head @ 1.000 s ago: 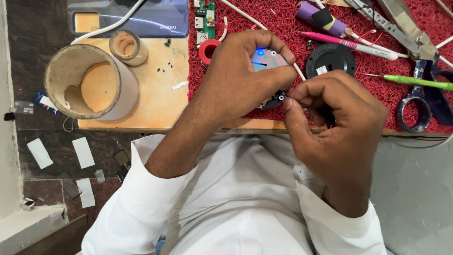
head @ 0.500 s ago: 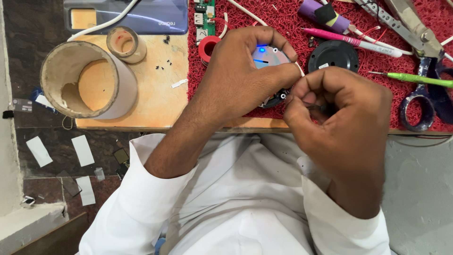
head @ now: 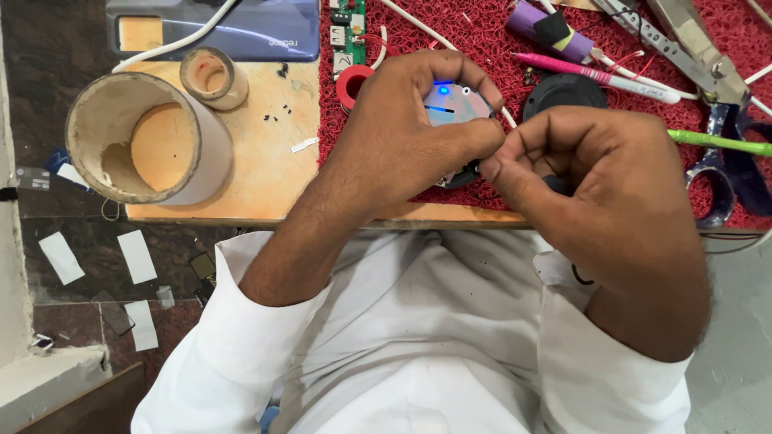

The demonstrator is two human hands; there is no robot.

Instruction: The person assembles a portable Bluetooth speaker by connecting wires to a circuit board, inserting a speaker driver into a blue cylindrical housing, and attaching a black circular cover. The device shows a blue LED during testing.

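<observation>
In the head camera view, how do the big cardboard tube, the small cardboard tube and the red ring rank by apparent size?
1. big cardboard tube, clearly largest.
2. small cardboard tube.
3. red ring, partly hidden by the left hand, so only slightly smaller at best.

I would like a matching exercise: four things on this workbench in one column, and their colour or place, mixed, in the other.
1. large cardboard tube
2. scissors
3. round disc with a blue light
4. pen

a. pink, on the red mat
b. under the left hand
c. standing on the wooden board
d. at the right edge

Pairs: 1-c, 2-d, 3-b, 4-a
</observation>
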